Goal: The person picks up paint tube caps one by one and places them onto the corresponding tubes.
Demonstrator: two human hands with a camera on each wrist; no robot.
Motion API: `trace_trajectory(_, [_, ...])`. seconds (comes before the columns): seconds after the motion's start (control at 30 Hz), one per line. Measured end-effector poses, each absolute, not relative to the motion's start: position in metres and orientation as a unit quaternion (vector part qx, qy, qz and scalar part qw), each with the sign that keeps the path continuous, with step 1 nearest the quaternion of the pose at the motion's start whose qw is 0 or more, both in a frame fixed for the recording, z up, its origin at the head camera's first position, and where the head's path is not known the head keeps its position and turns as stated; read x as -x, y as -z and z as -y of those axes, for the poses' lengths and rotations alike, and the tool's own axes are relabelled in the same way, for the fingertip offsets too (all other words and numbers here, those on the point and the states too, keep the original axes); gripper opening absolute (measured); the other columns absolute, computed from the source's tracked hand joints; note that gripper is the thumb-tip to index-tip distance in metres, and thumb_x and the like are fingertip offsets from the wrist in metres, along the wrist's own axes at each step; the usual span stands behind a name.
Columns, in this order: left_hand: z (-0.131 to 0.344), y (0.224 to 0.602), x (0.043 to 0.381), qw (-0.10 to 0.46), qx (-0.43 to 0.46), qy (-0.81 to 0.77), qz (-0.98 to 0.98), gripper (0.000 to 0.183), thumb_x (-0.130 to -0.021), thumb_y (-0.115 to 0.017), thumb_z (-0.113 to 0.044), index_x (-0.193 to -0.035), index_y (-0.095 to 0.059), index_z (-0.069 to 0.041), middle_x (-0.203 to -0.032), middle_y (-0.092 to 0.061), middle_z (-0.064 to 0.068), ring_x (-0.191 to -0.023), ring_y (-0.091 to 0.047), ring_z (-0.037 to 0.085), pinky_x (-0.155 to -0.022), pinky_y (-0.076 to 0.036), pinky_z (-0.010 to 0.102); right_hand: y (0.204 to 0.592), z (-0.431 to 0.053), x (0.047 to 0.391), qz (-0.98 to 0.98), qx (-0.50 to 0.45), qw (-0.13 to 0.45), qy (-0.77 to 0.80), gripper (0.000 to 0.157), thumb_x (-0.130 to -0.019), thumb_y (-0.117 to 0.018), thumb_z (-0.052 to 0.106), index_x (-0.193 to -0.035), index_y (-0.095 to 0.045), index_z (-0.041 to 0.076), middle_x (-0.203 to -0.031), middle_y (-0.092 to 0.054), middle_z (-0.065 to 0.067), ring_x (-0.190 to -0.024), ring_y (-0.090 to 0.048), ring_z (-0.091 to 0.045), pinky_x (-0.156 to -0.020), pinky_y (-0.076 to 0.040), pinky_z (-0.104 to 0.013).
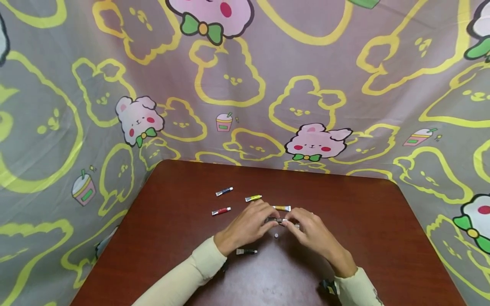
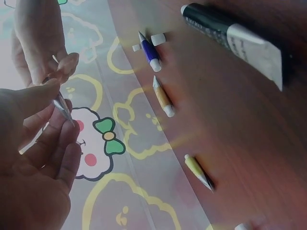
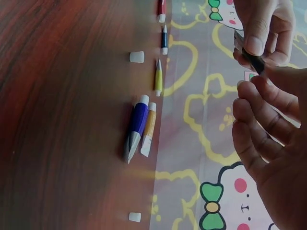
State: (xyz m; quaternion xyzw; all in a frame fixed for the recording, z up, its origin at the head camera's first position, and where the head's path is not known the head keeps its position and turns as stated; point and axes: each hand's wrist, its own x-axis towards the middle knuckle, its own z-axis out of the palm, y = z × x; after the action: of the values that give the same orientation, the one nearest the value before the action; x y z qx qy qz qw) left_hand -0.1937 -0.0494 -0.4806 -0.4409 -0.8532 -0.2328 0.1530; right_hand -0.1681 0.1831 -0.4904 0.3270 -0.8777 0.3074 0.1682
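Both hands meet above the table on a small dark paint tube [image 1: 273,220] with a silvery tail. My left hand [image 1: 252,222] pinches the tube's body between thumb and fingers. At its other end, thumb and fingertips of my right hand [image 1: 311,233] pinch the tip, partly covering it. In the left wrist view the silvery tail [image 2: 61,104] sticks out by the left fingers. A small white cap [image 1: 276,235] stands on the table just below the hands. A black paint tube [image 1: 246,251] lies near the left wrist.
Beyond the hands lie a red tube [image 1: 221,211], a dark blue tube [image 1: 224,191], a yellow tube [image 1: 253,198] and an ochre tube [image 1: 282,208]. A purple tube [image 3: 138,116] lies beside the ochre one. Another white cap [image 3: 135,217] shows. Patterned cloth [image 1: 245,144] hangs behind the table.
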Motion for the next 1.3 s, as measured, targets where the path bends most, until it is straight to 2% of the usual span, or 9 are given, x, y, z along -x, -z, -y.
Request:
trace_trajectory(0.1, [0.05,0.482,0.193,0.16,0.443,0.23,0.852,0.016,-0.093,-0.072,-0.029,-0.104,-0.067,-0.019,-0.1,-0.066,-0.009,-0.095,-0.057,0.008,-0.093,-0.045,0.029,0.492,-0.182,0.167,0.88,-0.331,0.174,-0.292,0.009,-0.094,-0.069,0.018,-0.093,-0.062,0.023,-0.088,-0.058,0.016,-0.075,-0.053,-0.006,-0.063,-0.043,-0.021])
trace_trajectory(0.3, [0.05,0.488,0.189,0.17,0.455,0.217,0.847,0.016,-0.093,-0.072,-0.029,-0.103,-0.065,-0.018,-0.099,-0.065,-0.009,-0.093,-0.054,0.008,-0.089,-0.044,0.027,0.498,-0.183,0.163,0.878,-0.342,0.175,-0.286,0.011,-0.096,-0.066,0.014,-0.094,-0.061,0.023,-0.09,-0.058,0.016,-0.079,-0.05,0.0,-0.066,-0.043,-0.02])
trace_trajectory(0.57, [0.048,0.493,0.184,0.185,0.464,0.196,0.844,0.017,-0.092,-0.074,-0.028,-0.101,-0.064,-0.019,-0.097,-0.063,-0.01,-0.093,-0.053,0.008,-0.09,-0.044,0.027,0.507,-0.184,0.158,0.88,-0.345,0.165,-0.282,0.012,-0.096,-0.065,0.012,-0.092,-0.061,0.022,-0.085,-0.054,0.017,-0.077,-0.048,0.002,-0.066,-0.042,-0.019])
trace_trajectory(0.83, [0.05,0.497,0.182,0.18,0.462,0.191,0.847,0.016,-0.091,-0.074,-0.028,-0.1,-0.064,-0.018,-0.096,-0.062,-0.01,-0.092,-0.053,0.008,-0.09,-0.044,0.027,0.51,-0.182,0.159,0.878,-0.352,0.148,-0.289,0.016,-0.098,-0.062,0.014,-0.09,-0.058,0.027,-0.083,-0.054,0.016,-0.075,-0.047,0.002,-0.065,-0.041,-0.018])
trace_trajectory(1.0, [0.051,0.496,0.184,0.181,0.462,0.185,0.848,0.016,-0.093,-0.072,-0.029,-0.101,-0.063,-0.019,-0.097,-0.062,-0.01,-0.094,-0.054,0.007,-0.091,-0.044,0.026,0.511,-0.181,0.161,0.882,-0.344,0.145,-0.286,0.017,-0.1,-0.06,0.016,-0.088,-0.057,0.028,-0.081,-0.051,0.018,-0.073,-0.046,0.002,-0.064,-0.04,-0.017])
trace_trajectory(1.2, [0.053,0.496,0.187,0.19,0.46,0.19,0.846,0.016,-0.092,-0.073,-0.027,-0.101,-0.064,-0.018,-0.097,-0.063,-0.009,-0.094,-0.055,0.009,-0.094,-0.044,0.028,0.509,-0.18,0.164,0.886,-0.323,0.143,-0.3,0.023,-0.101,-0.059,0.018,-0.079,-0.056,0.021,-0.072,-0.041,0.018,-0.066,-0.041,0.001,-0.06,-0.037,-0.018])
trace_trajectory(1.3, [0.056,0.495,0.189,0.191,0.451,0.189,0.851,0.015,-0.092,-0.073,-0.026,-0.101,-0.064,-0.018,-0.097,-0.064,-0.009,-0.094,-0.055,0.01,-0.096,-0.044,0.029,0.508,-0.18,0.166,0.89,-0.304,0.143,-0.309,0.024,-0.101,-0.059,0.022,-0.078,-0.055,0.023,-0.07,-0.038,0.018,-0.064,-0.04,0.001,-0.058,-0.036,-0.019])
